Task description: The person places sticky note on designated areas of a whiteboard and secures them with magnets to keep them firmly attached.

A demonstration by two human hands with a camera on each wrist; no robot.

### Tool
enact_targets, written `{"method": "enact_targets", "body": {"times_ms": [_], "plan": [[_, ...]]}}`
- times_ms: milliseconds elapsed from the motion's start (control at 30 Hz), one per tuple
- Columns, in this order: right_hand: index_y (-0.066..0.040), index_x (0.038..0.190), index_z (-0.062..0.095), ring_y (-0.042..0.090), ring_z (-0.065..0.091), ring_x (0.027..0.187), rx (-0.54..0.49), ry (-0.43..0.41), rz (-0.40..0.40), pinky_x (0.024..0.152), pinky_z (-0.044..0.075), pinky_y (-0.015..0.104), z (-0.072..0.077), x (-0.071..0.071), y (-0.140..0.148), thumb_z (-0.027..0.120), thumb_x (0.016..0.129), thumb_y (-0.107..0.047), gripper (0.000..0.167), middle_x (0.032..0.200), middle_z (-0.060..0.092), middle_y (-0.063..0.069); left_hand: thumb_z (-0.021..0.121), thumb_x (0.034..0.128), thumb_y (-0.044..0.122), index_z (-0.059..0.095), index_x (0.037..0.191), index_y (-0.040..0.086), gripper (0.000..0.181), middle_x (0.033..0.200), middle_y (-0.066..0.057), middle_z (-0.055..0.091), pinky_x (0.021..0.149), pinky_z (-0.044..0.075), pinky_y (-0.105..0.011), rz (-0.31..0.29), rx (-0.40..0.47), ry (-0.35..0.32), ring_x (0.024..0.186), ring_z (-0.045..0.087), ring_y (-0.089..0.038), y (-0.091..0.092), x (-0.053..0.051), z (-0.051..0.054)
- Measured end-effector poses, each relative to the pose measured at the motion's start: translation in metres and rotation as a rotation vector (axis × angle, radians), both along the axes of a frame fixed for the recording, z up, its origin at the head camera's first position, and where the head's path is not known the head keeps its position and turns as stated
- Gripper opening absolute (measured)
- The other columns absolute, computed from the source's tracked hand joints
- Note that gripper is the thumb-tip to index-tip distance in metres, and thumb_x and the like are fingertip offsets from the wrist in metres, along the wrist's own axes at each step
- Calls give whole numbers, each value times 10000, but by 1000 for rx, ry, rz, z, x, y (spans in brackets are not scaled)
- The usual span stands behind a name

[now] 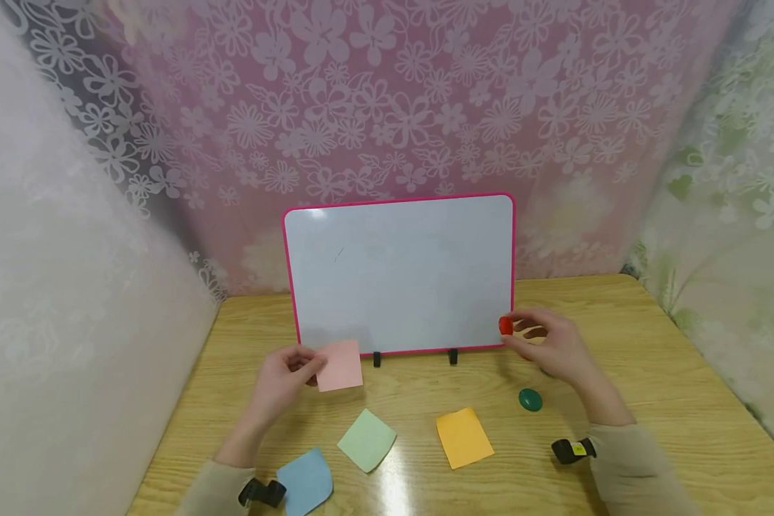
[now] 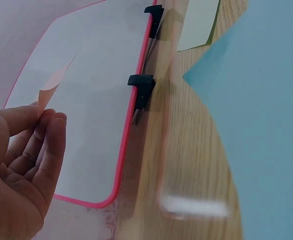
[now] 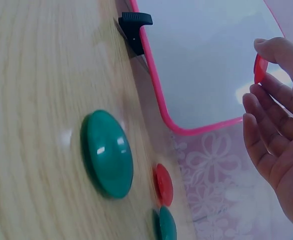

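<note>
A pink sticky note (image 1: 340, 366) is pinched by its left edge between the thumb and fingers of my left hand (image 1: 280, 383), near the lower left corner of the whiteboard (image 1: 406, 276). In the left wrist view the note (image 2: 51, 91) is seen nearly edge-on above my left hand (image 2: 26, 165). My right hand (image 1: 557, 349) pinches a red magnet (image 1: 506, 325) by the board's lower right corner. The right wrist view has the red magnet (image 3: 260, 68) between thumb and fingertips of my right hand (image 3: 281, 115).
Green (image 1: 367, 441), orange (image 1: 465, 438) and blue (image 1: 306, 481) notes lie on the wooden table (image 1: 671, 401). A green magnet (image 1: 530, 400) lies at the right; the right wrist view shows another red magnet (image 3: 164, 184) and green one (image 3: 167, 223). Black feet (image 1: 453, 356) support the board.
</note>
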State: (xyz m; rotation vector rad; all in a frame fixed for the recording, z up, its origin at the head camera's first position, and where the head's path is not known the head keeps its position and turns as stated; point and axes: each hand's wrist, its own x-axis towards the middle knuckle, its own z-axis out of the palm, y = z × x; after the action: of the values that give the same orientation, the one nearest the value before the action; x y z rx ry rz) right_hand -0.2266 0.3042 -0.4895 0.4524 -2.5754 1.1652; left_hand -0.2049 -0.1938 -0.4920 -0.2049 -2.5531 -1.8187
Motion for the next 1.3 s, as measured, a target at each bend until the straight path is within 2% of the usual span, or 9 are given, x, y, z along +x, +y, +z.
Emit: {"method": "enact_targets", "body": {"times_ms": [133,333,467,633,767,933,1100,1300], "plan": [[-129,1258,745,294,712,999,-20,9,20,836,619,304,2,1,-7,876,928,-189,360,1170,735,27,780,1010,170,782,1028,39,132,866,-89,748,774,632,-529,-14,24,5,750,732,-243,5,-1,-2],[-122,1251,748,205,684,986,-56,54,38,831,627,317,2,0,-19,892,903,-137,377,1163,717,32,781,1008,170,779,1005,50,120,857,-92,744,763,637,-504,-20,62,17,745,733,-253,12,0,-4],[-143,1243,750,223,692,988,-78,57,61,832,625,320,3,-1,-26,895,895,-119,378,1167,722,3,781,1007,161,768,1003,32,129,850,-96,740,744,642,-465,-25,81,28,737,731,-248,15,2,-4],[-152,1253,748,204,697,977,-100,69,97,835,626,356,5,-1,-33,893,894,-107,390,1179,725,-4,778,1006,135,766,1005,24,112,855,-97,739,745,642,-482,-19,100,19,726,725,-242,17,4,-5],[-148,1239,751,185,701,960,-89,89,97,828,624,339,7,-1,-38,898,886,-100,385,1156,728,7,781,1007,151,769,1005,37,115,861,-100,743,763,634,-528,-25,101,19,734,724,-253,19,4,-3],[-147,1225,760,230,717,966,-70,98,122,821,614,294,11,-2,-46,894,895,-126,357,1147,735,11,789,1006,212,780,1005,81,132,863,-70,745,780,628,-546,-41,47,18,751,726,-241,25,-3,0],[-164,1216,760,236,719,979,-67,84,185,819,628,371,11,-5,-58,899,894,-146,350,1155,733,-11,789,1005,195,789,1007,79,116,869,-52,750,775,629,-549,-76,-6,28,752,721,-240,32,-10,4],[-157,1186,765,226,718,957,-61,138,238,772,642,406,4,-9,-79,928,847,-102,381,1138,729,-24,793,1001,201,790,997,85,116,856,-47,750,775,625,-559,-88,9,40,752,722,-249,39,-17,6]]}}
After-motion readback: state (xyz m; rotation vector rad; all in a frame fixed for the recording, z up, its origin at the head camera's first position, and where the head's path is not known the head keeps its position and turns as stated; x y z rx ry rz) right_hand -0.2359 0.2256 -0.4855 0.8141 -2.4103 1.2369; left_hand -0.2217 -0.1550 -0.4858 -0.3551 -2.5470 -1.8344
